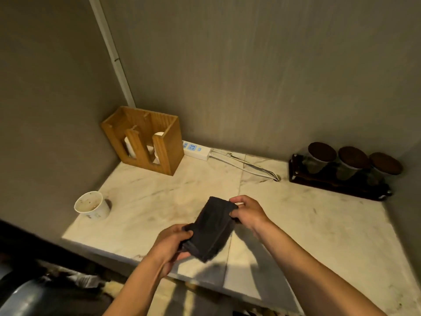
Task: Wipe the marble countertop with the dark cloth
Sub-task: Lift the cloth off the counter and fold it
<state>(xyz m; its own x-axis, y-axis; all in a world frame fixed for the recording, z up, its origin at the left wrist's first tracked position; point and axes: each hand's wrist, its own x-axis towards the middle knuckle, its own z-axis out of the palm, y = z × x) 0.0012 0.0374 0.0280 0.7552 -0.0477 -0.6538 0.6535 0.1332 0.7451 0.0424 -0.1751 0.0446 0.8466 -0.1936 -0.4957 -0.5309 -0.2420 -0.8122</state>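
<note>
A dark folded cloth (213, 229) hangs in the air above the front middle of the pale marble countertop (319, 224). My left hand (170, 244) grips its near lower end. My right hand (247, 212) pinches its far upper corner. The cloth is held stretched between both hands and does not touch the stone. Grey smudges mark the countertop surface.
A dirty white paper cup (92, 205) stands at the left edge. A wooden cup holder (145, 140) sits in the back left corner, with a white power strip (196, 150) and its cable beside it. A dark rack with three jars (341, 169) is at the back right.
</note>
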